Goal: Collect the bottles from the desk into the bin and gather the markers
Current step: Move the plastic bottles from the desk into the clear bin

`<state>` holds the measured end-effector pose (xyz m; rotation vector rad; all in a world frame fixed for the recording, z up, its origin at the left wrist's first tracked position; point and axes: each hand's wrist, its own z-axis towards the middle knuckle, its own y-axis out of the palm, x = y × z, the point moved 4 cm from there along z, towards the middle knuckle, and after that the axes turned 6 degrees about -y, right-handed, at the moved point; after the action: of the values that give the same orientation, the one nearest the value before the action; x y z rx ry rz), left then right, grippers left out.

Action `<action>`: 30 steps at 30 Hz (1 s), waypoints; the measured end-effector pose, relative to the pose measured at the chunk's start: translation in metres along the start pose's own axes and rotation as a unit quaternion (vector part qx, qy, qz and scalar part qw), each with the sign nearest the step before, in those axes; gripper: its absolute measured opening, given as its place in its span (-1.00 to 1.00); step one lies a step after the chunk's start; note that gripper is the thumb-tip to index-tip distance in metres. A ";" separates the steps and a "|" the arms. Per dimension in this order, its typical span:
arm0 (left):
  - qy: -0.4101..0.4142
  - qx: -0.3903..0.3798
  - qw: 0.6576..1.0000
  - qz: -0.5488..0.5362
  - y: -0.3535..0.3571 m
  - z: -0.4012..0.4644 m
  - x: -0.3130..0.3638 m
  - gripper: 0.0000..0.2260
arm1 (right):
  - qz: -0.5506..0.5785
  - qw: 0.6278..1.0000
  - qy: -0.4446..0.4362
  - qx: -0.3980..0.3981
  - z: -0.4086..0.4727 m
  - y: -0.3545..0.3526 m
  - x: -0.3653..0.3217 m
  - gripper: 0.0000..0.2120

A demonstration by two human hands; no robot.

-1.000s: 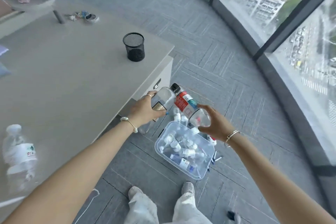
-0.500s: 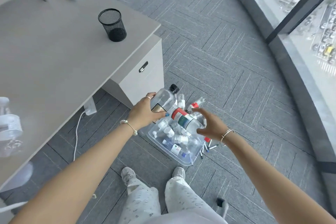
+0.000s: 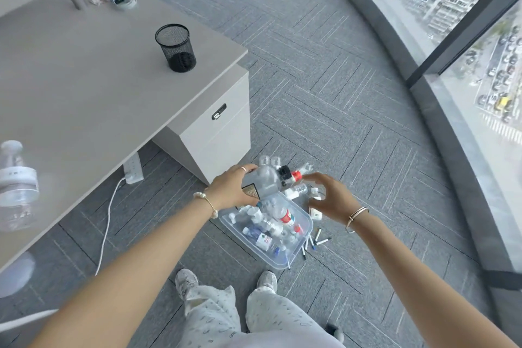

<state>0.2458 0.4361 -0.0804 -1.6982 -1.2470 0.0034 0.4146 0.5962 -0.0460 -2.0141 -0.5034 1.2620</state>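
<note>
A clear plastic bin [image 3: 283, 264] stands on the carpet in front of my feet, holding several small bottles. My left hand [image 3: 233, 189] is shut on a clear bottle with a black cap [image 3: 267, 178], held tilted over the bin's far end. My right hand [image 3: 332, 199] hovers over the bin's right side with its fingers spread and nothing gripped. A red-labelled bottle [image 3: 285, 216] lies in the bin. Several markers [image 3: 314, 240] lie on the floor to the right of the bin. More small bottles [image 3: 299, 191] lie just beyond the bin. One clear bottle [image 3: 17, 186] stands on the desk [image 3: 84, 87] at far left.
A black mesh pen cup [image 3: 176, 48] stands near the desk's corner. Under the desk sits a drawer cabinet [image 3: 217, 133], with a power strip and white cable [image 3: 132, 168] beside it. A curved glass wall [image 3: 466, 65] runs along the right.
My right hand has let go of the red-labelled bottle, which now lies in the bin. Both hands have dropped lower over the bin. My left hand still holds the black-capped bottle.
</note>
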 end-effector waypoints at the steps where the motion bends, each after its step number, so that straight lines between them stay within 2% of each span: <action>1: 0.008 -0.011 1.000 0.015 0.005 0.001 0.004 -0.19 | -0.002 1.000 0.005 0.004 -0.003 -0.003 0.001 -0.54; 4: 0.036 -0.039 0.997 0.052 0.022 0.006 0.015 -0.18 | -0.009 1.000 0.014 0.015 -0.011 -0.010 0.003 -0.56; 8: 0.032 -0.046 0.992 0.115 0.032 0.014 0.019 -0.11 | -0.013 0.999 0.024 0.026 -0.022 -0.014 0.010 -0.59; 14: 0.035 -0.029 0.994 0.102 0.025 0.014 0.003 -0.12 | -0.025 0.999 0.032 0.005 -0.020 -0.004 0.008 -0.61; 18: 0.000 -0.022 0.997 0.072 0.004 0.007 -0.025 -0.15 | -0.043 0.999 0.009 -0.016 -0.002 0.006 -0.016 -0.60; 30: -0.082 0.150 0.985 -0.015 -0.100 -0.078 -0.138 -0.24 | -0.074 0.982 -0.151 -0.088 0.091 0.063 -0.176 -0.56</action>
<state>0.1489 0.2812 -0.0413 -1.4397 -1.3206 0.3044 0.2523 0.4728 -0.0082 -1.8904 -0.9208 1.4819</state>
